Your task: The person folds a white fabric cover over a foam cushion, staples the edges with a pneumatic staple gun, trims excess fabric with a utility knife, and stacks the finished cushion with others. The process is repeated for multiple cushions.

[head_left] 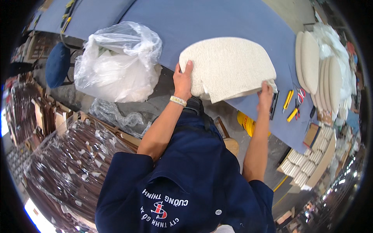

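Pad (231, 64) between both hands, long axis running left to right, curved side far, notched side near.
The left hand (182, 81) pinches the left end, thumb on the top face and fingers around the edge; the right hand (265, 95) pinches the near right corner, where the cloth looks loose. So the pad lies right of the left hand and mostly left and far of the right, which is the nearer hand to that corner. The pad reaches over the near edge of the table (171, 42); whether it rests there or is lifted, I cannot tell. Just right of the right hand lies a yellow cutter (288, 99); farther right stand other pads (309, 62); left is a bag (118, 70).
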The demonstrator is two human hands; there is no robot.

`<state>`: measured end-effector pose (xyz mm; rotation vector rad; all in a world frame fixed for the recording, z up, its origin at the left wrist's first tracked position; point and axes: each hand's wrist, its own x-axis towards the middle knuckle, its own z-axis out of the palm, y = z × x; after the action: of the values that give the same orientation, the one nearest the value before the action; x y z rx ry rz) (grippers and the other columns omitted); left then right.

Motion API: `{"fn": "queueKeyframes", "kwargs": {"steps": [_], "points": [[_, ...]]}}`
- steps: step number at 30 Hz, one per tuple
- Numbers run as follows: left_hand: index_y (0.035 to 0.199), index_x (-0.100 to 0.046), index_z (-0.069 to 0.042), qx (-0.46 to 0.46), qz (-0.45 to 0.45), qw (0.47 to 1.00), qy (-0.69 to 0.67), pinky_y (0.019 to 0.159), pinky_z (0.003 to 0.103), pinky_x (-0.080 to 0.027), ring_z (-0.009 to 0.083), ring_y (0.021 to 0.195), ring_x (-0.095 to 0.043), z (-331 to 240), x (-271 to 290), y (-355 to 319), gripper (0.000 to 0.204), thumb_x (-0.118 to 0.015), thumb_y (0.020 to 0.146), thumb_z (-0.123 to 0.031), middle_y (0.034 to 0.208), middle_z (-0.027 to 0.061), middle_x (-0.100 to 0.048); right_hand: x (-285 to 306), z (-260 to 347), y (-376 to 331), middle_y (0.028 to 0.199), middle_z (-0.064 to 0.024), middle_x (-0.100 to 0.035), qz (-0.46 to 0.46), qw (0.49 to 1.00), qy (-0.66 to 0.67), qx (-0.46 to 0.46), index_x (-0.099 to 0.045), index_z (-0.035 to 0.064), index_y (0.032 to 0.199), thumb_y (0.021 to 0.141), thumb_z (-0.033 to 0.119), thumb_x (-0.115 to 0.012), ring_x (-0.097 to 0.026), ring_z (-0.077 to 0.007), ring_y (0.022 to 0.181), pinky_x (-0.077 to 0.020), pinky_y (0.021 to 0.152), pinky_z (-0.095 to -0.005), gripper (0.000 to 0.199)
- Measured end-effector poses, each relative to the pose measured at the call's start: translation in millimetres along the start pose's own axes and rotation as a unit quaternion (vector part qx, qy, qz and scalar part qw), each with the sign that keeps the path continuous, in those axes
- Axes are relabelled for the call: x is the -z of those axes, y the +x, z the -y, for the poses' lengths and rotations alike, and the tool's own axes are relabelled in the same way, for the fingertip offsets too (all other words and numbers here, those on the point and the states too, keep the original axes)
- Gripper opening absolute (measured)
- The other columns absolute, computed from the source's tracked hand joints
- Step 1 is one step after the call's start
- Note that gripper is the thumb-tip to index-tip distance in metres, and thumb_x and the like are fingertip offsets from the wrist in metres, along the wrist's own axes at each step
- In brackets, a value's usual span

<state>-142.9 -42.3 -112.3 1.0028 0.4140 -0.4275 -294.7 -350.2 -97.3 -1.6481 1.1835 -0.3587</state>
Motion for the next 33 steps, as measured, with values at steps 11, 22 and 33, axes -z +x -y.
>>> {"fn": "queueKeyframes", "kwargs": {"steps": [11, 22, 33], "points": [[0.142, -0.044, 0.002, 0.056, 0.027, 0.997, -0.037, 0.095, 0.045, -0.058, 0.0284, 0.117, -0.065, 21.8, -40.2, -1.0, 0.061, -0.059, 0.106, -0.044, 0.135, 0.0188, -0.059, -99.0, 42.9, -166.2, 0.075, -0.0059, -0.061, 0.1, 0.931, 0.322, -0.142, -0.063, 0.0012, 0.092, 0.106, 0.064, -0.043, -0.062, -0.0161, 0.066, -0.0561, 0.064, -0.0339, 0.067], [0.147, -0.043, 0.003, 0.275, -0.046, 0.946, -0.165, 0.097, 0.054, -0.059, 0.0353, 0.118, -0.067, 7.4, -103.8, 25.8, 0.052, -0.041, 0.113, -0.036, 0.14, 0.0176, -0.059, -110.9, 112.9, -124.2, 0.065, -0.0027, -0.058, 0.048, 0.995, 0.084, 0.0, -0.057, 0.0042, 0.072, 0.108, 0.038, -0.058, -0.054, -0.0105, 0.061, -0.0436, 0.057, -0.0291, 0.049], [0.15, -0.047, -0.006, 0.313, 0.029, 0.949, 0.012, 0.112, 0.045, -0.044, 0.0328, 0.134, -0.057, -46.9, -86.5, 52.3, 0.059, -0.046, 0.109, -0.048, 0.148, 0.0161, -0.056, -173.6, 209.3, -78.3, 0.063, 0.0012, -0.056, 0.057, 0.99, -0.096, 0.088, -0.061, 0.0027, 0.074, 0.108, 0.036, -0.057, -0.047, -0.0082, 0.062, -0.038, 0.057, -0.0305, 0.048]]}}
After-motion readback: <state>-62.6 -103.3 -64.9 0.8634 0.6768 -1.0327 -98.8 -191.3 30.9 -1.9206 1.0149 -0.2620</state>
